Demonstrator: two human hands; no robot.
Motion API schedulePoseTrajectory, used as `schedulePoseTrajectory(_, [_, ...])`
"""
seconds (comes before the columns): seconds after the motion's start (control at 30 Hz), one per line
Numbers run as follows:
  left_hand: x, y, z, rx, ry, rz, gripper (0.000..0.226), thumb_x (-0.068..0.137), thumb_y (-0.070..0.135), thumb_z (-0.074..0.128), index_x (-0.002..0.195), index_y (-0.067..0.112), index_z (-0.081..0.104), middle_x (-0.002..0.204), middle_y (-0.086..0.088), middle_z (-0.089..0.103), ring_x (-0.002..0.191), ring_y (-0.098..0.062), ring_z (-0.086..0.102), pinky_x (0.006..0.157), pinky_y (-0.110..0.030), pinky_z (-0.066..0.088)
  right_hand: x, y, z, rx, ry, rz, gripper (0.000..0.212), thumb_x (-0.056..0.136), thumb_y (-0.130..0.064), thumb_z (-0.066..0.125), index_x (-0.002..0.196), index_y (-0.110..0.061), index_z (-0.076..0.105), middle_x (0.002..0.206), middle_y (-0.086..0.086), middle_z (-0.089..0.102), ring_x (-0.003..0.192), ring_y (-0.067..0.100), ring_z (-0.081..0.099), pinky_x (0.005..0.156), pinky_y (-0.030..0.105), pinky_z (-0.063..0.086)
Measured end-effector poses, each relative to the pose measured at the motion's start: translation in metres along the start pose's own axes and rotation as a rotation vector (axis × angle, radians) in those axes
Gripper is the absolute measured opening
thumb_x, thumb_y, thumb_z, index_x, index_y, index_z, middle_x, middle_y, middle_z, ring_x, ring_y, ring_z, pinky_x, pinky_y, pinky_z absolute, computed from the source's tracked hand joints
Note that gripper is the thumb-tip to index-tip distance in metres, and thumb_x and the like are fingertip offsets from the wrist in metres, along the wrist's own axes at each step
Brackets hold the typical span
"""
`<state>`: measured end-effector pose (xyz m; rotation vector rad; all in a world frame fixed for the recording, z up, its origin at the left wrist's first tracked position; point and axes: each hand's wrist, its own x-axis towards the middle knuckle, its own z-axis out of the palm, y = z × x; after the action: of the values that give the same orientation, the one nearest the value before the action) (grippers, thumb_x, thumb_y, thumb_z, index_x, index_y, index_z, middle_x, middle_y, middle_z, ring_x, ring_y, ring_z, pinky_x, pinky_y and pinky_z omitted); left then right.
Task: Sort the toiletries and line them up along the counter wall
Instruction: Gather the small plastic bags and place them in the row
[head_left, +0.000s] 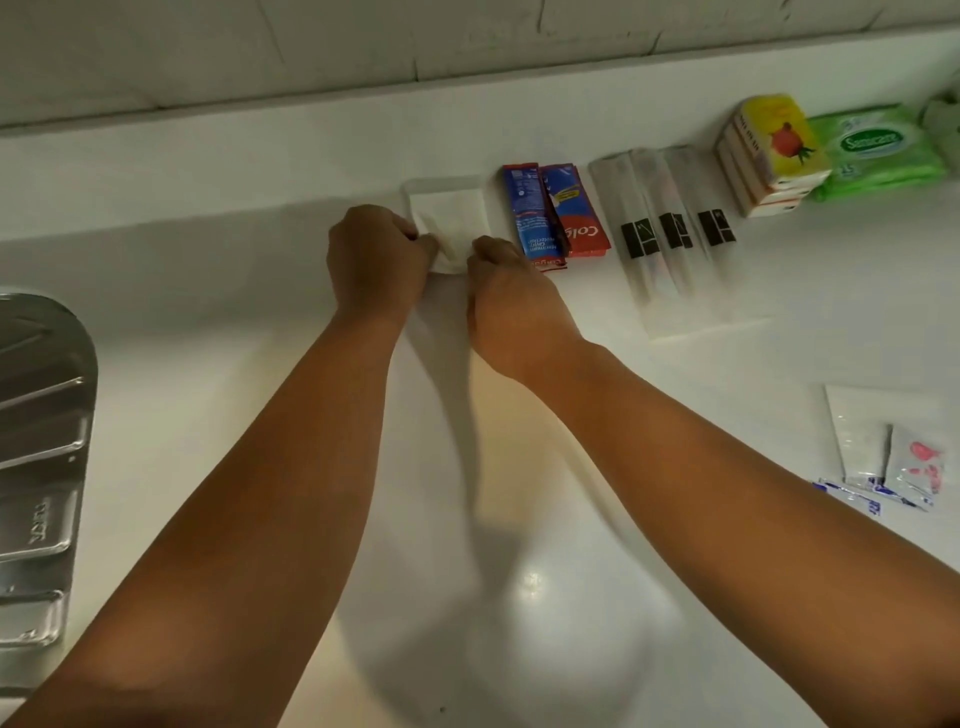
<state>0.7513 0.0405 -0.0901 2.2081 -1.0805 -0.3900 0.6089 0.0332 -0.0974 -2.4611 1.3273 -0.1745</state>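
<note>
**9 o'clock of the view:** ribbed stainless-steel drainboard (41, 441) at the edge of the white tabletop (208, 270). Not involved.

**About 11 o'clock of centre:** left hand (374, 254), fingers curled and pinching the near left corner of a flat white packet (449, 210). The packet lies flat on the tabletop with its far end towards the pale tiled wall (311, 52). It forms the left end of the row. Contents too pale to identify.

**At 3 o'clock of the left hand:** right hand (506, 291), fingers curled likewise and nipping the packet's near right corner. Judgement: holding both near corners serves to square the packet parallel with its neighbour.

**At 3 o'clock of the packet, just beside it:**
- Two red-and-blue cardboard toothpaste boxes (550, 218) lie side by side, touching.
- Three clear sachets with black labels (670, 228) come next, overlapping slightly.
- A stack of soap boxes with a yellow top (769, 150) and a green soft pack of wipes (878, 150) follow, at 1–2 o'clock of the view and nearest the wall.

Like lies with like, so the sorting is by kind.

**4 o'clock of the view, well apart from the row:** loose clear sachets with blue and pink print (883, 462). Judgement: unsorted, so the task is well on but incomplete.
</note>
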Motion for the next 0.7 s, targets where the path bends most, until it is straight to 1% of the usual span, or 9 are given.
schedulePoseTrajectory(0.1, [-0.001, 0.002, -0.001, 0.077, 0.002, 0.038, 0.023, 0.079, 0.032, 0.075, 0.085, 0.01, 0.078, 0.086, -0.012, 0.076, 0.086, -0.027, 0.07, 0.075, -0.029, 0.051, 0.001, 0.0, 0.0, -0.008, -0.012, 0.006, 0.041, 0.095, -0.014, 0.054, 0.135, -0.006, 0.052, 0.152, 0.009, 0.038, 0.141, 0.025, 0.035, 0.112, 0.037, 0.039])
schedulePoseTrajectory(0.17, [-0.003, 0.003, -0.001, 0.099, 0.013, 0.05, 0.024, 0.081, 0.033, 0.075, 0.087, 0.01, 0.077, 0.09, -0.012, 0.076, 0.09, -0.028, 0.07, 0.076, -0.028, 0.048, -0.001, -0.001, -0.002, -0.011, -0.016, 0.003, 0.042, 0.096, -0.014, 0.053, 0.137, -0.006, 0.05, 0.153, 0.009, 0.037, 0.142, 0.025, 0.033, 0.114, 0.036, 0.036])
schedulePoseTrajectory(0.27, [-0.003, -0.001, -0.002, 0.101, 0.03, 0.043, 0.034, 0.084, 0.039, 0.072, 0.102, 0.011, 0.073, 0.104, -0.008, 0.074, 0.103, -0.026, 0.067, 0.084, -0.027, 0.046, -0.006, -0.002, -0.008, -0.007, -0.001, -0.021, 0.043, 0.098, -0.015, 0.052, 0.14, -0.008, 0.047, 0.155, 0.009, 0.034, 0.145, 0.026, 0.03, 0.115, 0.036, 0.032])
schedulePoseTrajectory(0.3, [-0.003, -0.003, -0.003, 0.109, 0.035, 0.047, 0.037, 0.086, 0.041, 0.07, 0.107, 0.011, 0.071, 0.109, -0.007, 0.073, 0.107, -0.026, 0.065, 0.088, -0.027, 0.045, -0.009, -0.002, -0.011, 0.0, 0.01, -0.036, 0.043, 0.098, -0.014, 0.052, 0.14, -0.008, 0.047, 0.156, 0.008, 0.034, 0.145, 0.026, 0.03, 0.116, 0.036, 0.033])
schedulePoseTrajectory(0.37, [-0.007, -0.004, -0.005, 0.119, 0.055, 0.065, 0.039, 0.088, 0.042, 0.067, 0.111, 0.011, 0.069, 0.111, -0.007, 0.072, 0.11, -0.026, 0.064, 0.092, -0.027, 0.044, -0.015, -0.001, -0.017, 0.016, 0.047, -0.066, 0.043, 0.098, -0.014, 0.052, 0.14, -0.008, 0.048, 0.155, 0.008, 0.036, 0.143, 0.025, 0.033, 0.114, 0.036, 0.035])
schedulePoseTrajectory(0.47, [-0.026, 0.002, -0.009, 0.118, 0.068, 0.12, 0.036, 0.091, 0.041, 0.065, 0.113, 0.012, 0.069, 0.106, -0.006, 0.073, 0.103, -0.024, 0.066, 0.089, -0.026, 0.044, -0.031, 0.003, -0.027, 0.061, 0.125, -0.097, 0.04, 0.097, -0.016, 0.053, 0.137, -0.008, 0.052, 0.15, 0.01, 0.044, 0.136, 0.027, 0.045, 0.109, 0.034, 0.039])
schedulePoseTrajectory(0.57, [-0.059, 0.016, -0.01, 0.119, 0.043, 0.229, 0.032, 0.093, 0.038, 0.064, 0.112, 0.012, 0.068, 0.101, -0.004, 0.073, 0.093, -0.022, 0.068, 0.083, -0.023, 0.043, -0.059, 0.01, -0.038, 0.155, 0.201, -0.112, 0.035, 0.094, -0.013, 0.059, 0.128, -0.005, 0.06, 0.138, 0.013, 0.056, 0.121, 0.029, 0.058, 0.101, 0.034, 0.047])
schedulePoseTrajectory(0.63, [-0.083, 0.028, -0.007, 0.1, 0.029, 0.294, 0.029, 0.093, 0.036, 0.064, 0.11, 0.013, 0.069, 0.1, -0.003, 0.072, 0.089, -0.021, 0.068, 0.082, -0.025, 0.047, -0.079, 0.017, -0.047, 0.213, 0.239, -0.099, 0.035, 0.092, -0.013, 0.061, 0.127, -0.006, 0.061, 0.133, 0.011, 0.059, 0.119, 0.027, 0.059, 0.1, 0.032, 0.046])
schedulePoseTrajectory(0.7, [-0.112, 0.046, -0.001, 0.054, 0.009, 0.344, 0.026, 0.093, 0.032, 0.067, 0.111, 0.013, 0.07, 0.103, -0.003, 0.072, 0.089, -0.02, 0.067, 0.083, -0.027, 0.049, -0.105, 0.032, -0.06, 0.253, 0.254, -0.064, 0.036, 0.093, -0.015, 0.061, 0.129, -0.008, 0.059, 0.134, 0.009, 0.058, 0.121, 0.023, 0.057, 0.102, 0.027, 0.042])
